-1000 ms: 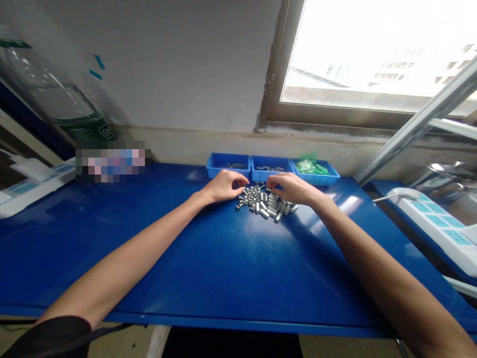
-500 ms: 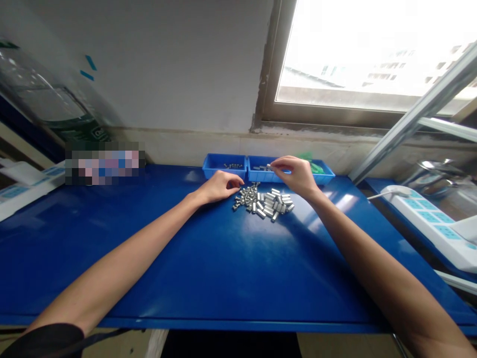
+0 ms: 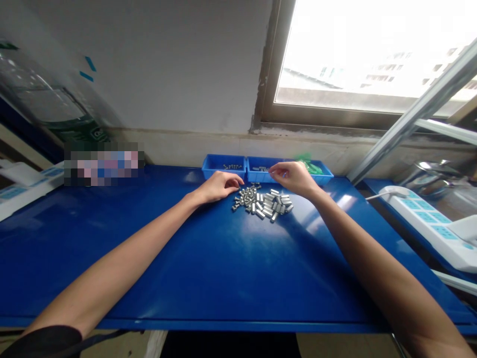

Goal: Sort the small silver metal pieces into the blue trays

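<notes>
My left hand [image 3: 219, 187] rests on the blue table at the left edge of a pile of small metal screws [image 3: 246, 197]. Its fingers are curled, with a gap between thumb and index finger, and I see nothing held. To the right of the screws lie several silver hexagonal standoffs [image 3: 269, 212]. Above them my right hand [image 3: 292, 177] hovers by the front rim of the right blue bin [image 3: 259, 177], fingers bent and slightly apart, no part visible in them. Several standoffs [image 3: 261, 169] lie inside that bin. The left blue bin [image 3: 206, 171] contains several screws [image 3: 233, 166].
Green plastic [image 3: 308, 165] lies in the right end of the right bin. White power strips stand at the right [image 3: 428, 219] and left [image 3: 33, 186]. A metal frame bar [image 3: 395, 124] slants up at the right. The wall and window [image 3: 316, 112] rise behind the bins.
My right hand has let go of a standoff at the right bin and dropped slightly. My left hand stays almost still beside the screws.
</notes>
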`<move>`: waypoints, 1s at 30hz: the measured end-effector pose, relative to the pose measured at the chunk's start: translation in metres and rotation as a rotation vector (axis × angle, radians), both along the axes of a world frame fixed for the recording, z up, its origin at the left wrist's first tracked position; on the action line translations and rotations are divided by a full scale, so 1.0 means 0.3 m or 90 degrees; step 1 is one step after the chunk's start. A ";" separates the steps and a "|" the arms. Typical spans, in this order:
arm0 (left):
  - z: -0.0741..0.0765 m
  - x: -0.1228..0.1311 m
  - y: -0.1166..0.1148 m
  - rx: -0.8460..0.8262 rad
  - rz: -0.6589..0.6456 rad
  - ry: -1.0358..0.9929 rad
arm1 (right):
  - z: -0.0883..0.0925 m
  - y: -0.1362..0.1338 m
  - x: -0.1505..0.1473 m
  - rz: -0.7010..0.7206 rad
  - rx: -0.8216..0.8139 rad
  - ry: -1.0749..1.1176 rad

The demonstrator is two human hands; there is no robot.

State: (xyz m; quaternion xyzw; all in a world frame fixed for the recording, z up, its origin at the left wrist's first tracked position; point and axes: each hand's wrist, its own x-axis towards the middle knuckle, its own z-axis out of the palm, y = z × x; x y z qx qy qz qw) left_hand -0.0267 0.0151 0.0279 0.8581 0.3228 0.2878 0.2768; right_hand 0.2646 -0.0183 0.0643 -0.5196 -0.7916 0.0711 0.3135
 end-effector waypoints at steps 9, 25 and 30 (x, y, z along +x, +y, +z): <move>0.013 -0.006 0.002 0.111 0.001 0.053 | 0.015 0.002 0.034 0.056 -0.191 -0.178; 0.029 0.002 -0.001 -0.050 0.056 -0.090 | 0.018 0.011 0.074 0.088 -0.271 -0.183; 0.031 0.012 0.026 -0.143 0.197 -0.401 | 0.009 0.009 0.062 0.084 -0.241 -0.205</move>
